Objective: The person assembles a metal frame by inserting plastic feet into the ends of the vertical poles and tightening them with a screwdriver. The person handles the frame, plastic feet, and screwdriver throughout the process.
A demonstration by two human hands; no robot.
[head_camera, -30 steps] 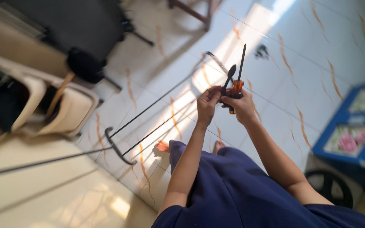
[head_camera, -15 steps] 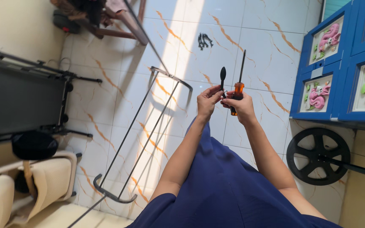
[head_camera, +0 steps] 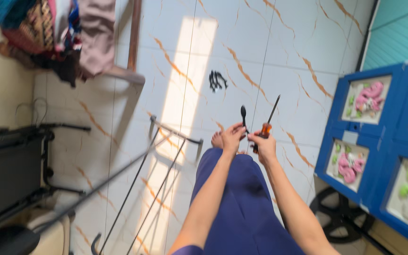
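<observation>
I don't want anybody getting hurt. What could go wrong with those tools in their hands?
The screwdriver in the right hand points its thin tip away from the body; a slip might poke the left hand, which holds a black tool right beside it. A dropped tool could land on the bare foot just below the hands.

Bare forearms, hands [head_camera: 249, 141] uncovered — dark blue garment, short sleeves.

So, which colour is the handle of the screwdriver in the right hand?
Orange, translucent-looking handle with a dark shaft, held in the right hand; head view.
</observation>
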